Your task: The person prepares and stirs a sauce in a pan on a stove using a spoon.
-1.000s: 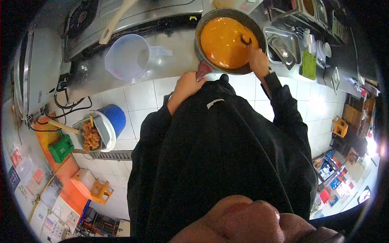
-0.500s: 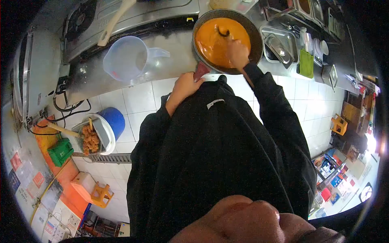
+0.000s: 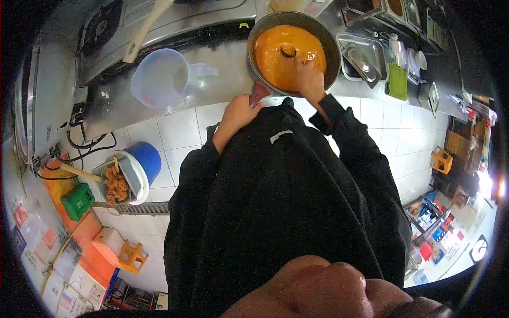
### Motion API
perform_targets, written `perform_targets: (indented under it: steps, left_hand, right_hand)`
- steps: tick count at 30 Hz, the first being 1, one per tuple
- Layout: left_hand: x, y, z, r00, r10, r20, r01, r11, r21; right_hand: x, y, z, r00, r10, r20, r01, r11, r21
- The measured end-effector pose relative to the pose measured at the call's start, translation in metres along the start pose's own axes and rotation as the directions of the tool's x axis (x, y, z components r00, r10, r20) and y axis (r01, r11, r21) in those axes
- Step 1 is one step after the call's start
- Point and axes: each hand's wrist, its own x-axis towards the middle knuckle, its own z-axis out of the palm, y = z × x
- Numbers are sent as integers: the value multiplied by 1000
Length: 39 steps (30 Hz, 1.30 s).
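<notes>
A large dark pan (image 3: pixel 333 66) of orange sauce (image 3: pixel 273 53) sits on the steel counter. My left hand (image 3: pixel 239 112) is wrapped round a dark red cloth (image 3: pixel 259 94) at the pan's near edge; whatever handle lies under the cloth is hidden. Over the near right part of the sauce, my right hand (image 3: pixel 310 79) is closed on a utensil, whose dark round end (image 3: pixel 288 51) shows at the sauce surface. Most of that utensil is hidden by the hand.
Left of the pan stand a clear plastic jug (image 3: pixel 161 79) and a wooden-handled tool (image 3: pixel 139 42). A steel tray (image 3: pixel 362 78) with a lid and a green cloth (image 3: pixel 396 82) are on the right. Fried food (image 3: pixel 116 185) hangs over a bin at lower left.
The sauce has shifted in the pan, baring more of its right inner wall. My right hand and the utensil's end have moved slightly down and left. My left hand still grips the cloth.
</notes>
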Motion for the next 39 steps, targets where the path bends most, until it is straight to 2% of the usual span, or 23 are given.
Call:
perform_targets:
  steps: [3,5,7,8,13,15,16,19,21,22,26,29,31,33,34,35,36,37,39]
  left_hand:
    - [-5,7,-6,999,38,-22,-38,999,2]
    - [-5,9,-8,1000,20,-1,-20,1000,-2]
    - [-4,8,-8,1000,-1,15,1,1000,-10]
    - [-3,5,-5,1000,6,6,-6,1000,0]
    - [-1,1,0,999,27,-18,-27,1000,1]
    - [4,-10,9,989,120,-90,-119,993,19]
    - [5,-10,9,988,125,-90,-123,992,23]
    - [4,-8,7,985,148,-93,-148,989,11]
    - [3,-4,3,997,76,-7,-76,997,-8]
    - [2,-3,3,997,73,-12,-73,997,-5]
    - [-3,4,-3,994,100,-48,-101,995,-17]
    - [-3,2,-1,990,112,-81,-115,993,-32]
    - [-1,-2,-1,989,120,-91,-126,990,-61]
    - [0,-4,-5,989,131,70,-126,990,-65]
    - [0,0,-11,989,134,68,-129,989,-67]
    - [-1,6,-20,971,26,239,11,988,-154]
    - [-1,9,-27,909,-62,411,162,964,-211]
    - [1,5,-28,910,-56,411,155,965,-212]
    - [7,-8,-22,802,-18,597,386,778,-495]
  right_hand:
    - [10,24,17,999,-12,-34,14,999,50]
    - [-1,32,13,1000,-15,-23,16,1000,19]
    - [-16,35,5,995,8,95,-10,1000,19]
    - [-27,38,8,990,-122,65,121,992,21]
    - [-43,-4,-10,993,-99,65,93,991,91]
    - [-33,-19,-8,986,-97,134,83,991,106]
    - [-26,-24,-4,990,-137,19,134,983,125]
    - [-3,-42,3,991,-111,-79,118,988,97]
    - [15,-43,4,991,-105,-77,113,988,103]
    - [26,-43,6,992,-102,-74,110,988,106]
    - [59,-13,33,978,-68,-199,80,995,54]
    - [62,27,32,986,-74,-150,80,996,29]
    - [57,53,34,998,-7,-65,4,999,-47]
    - [51,79,39,988,132,82,-135,990,31]
    - [42,81,25,988,133,80,-135,990,29]
    - [22,81,-6,984,150,92,-156,986,59]
    - [3,80,-27,980,169,105,-178,980,90]
    - [-9,83,-29,967,225,120,-239,964,118]
    - [-38,82,-45,977,211,31,-213,958,193]
